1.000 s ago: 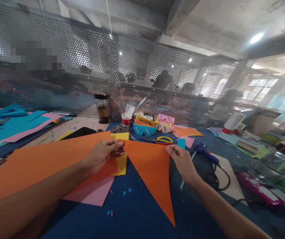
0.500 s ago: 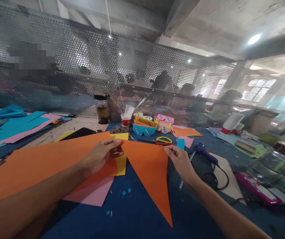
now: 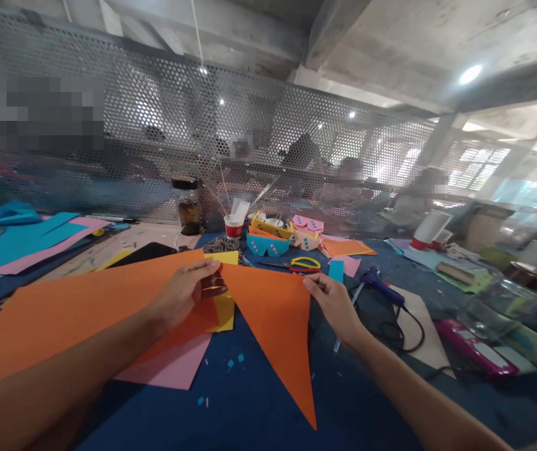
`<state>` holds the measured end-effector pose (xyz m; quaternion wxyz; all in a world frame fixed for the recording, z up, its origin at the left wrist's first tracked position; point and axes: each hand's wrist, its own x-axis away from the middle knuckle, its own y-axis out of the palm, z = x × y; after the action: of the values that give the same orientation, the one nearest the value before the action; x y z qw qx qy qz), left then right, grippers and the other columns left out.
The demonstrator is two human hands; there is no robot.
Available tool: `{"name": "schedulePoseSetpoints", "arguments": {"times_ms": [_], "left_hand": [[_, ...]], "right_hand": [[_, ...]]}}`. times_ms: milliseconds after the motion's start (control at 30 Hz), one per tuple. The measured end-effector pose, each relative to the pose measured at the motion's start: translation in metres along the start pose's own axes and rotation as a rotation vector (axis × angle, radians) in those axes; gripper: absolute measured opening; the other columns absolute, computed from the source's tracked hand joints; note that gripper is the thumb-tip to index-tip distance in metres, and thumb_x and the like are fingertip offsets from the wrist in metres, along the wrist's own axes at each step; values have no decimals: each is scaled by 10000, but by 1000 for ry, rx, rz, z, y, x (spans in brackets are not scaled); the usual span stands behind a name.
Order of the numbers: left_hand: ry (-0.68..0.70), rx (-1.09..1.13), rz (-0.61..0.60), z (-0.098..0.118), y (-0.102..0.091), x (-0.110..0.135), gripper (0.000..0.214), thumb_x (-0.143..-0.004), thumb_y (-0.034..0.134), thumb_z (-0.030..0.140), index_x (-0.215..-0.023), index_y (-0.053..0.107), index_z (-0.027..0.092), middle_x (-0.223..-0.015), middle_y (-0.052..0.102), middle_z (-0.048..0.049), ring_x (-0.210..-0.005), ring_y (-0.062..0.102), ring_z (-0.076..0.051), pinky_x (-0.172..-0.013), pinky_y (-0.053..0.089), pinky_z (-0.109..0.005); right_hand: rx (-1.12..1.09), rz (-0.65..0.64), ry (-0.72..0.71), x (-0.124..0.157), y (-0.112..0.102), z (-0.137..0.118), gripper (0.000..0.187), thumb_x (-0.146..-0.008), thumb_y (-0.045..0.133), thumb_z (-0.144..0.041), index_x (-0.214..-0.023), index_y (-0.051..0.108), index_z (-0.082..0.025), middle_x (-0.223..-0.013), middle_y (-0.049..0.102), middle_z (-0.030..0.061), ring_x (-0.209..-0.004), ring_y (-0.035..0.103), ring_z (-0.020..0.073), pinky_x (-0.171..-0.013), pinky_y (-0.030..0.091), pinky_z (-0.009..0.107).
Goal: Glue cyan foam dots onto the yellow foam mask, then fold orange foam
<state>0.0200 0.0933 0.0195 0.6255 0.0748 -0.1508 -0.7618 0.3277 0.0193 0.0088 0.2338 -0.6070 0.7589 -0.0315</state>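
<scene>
Over the last second the orange triangular paper sheet [image 3: 275,326] has barely shifted above the blue table [image 3: 250,413], left hand [image 3: 188,291] and right hand [image 3: 332,300] still pinching its top corners, so the work looks paused

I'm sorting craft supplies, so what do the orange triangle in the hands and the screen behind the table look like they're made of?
Orange triangle: thin matte coloured paper or light card, judging by its clean cut edges and flat, dull surface. Screen: looks like perforated sheet metal, grey with a soft sheen and regular round holes that let light through.
</scene>
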Motion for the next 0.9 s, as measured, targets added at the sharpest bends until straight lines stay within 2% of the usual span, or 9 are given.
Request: {"name": "schedulePoseSetpoints", "arguments": {"times_ms": [333, 500, 667, 900], "left_hand": [[18, -23, 42, 0, 0, 0, 396, -643, 992, 391, -819, 739, 143, -780, 730, -9, -722, 682, -150, -727, 628, -277], [35, -65, 80, -2, 0, -1, 374, -661, 985, 382, -817, 737, 150, -712, 706, 22, -678, 669, -126, -715, 624, -247], [35, -189, 109, 0, -1, -1, 351, -659, 977, 372, -815, 769, 136, -707, 752, -20, -690, 694, -150, -700, 621, -242], [38, -330, 63, 4, -5, 0, 311, -686, 957, 377, -825, 803, 145, -746, 799, -50, -716, 720, -181, -704, 628, -250]], "right_hand": [[-35, -11, -10, -3, 3, 1, 342, -903, 644, -522, -876, 758, -201, -844, 730, 34, -829, 649, 214, -768, 504, 312], [-27, -16, -9, -4, 4, 2, 342, -903, 635, -509, -876, 758, -192, -858, 735, 35, -832, 655, 209, -797, 501, 315], [-6, -22, -7, -7, 4, 9, 322, -895, 635, -486, -833, 742, -189, -850, 736, 35, -822, 648, 205, -786, 488, 310], [29, -4, -23, -13, 1, 16, 335, -929, 588, -465, -826, 750, -190, -811, 728, 24, -784, 633, 197, -723, 460, 295]]}}
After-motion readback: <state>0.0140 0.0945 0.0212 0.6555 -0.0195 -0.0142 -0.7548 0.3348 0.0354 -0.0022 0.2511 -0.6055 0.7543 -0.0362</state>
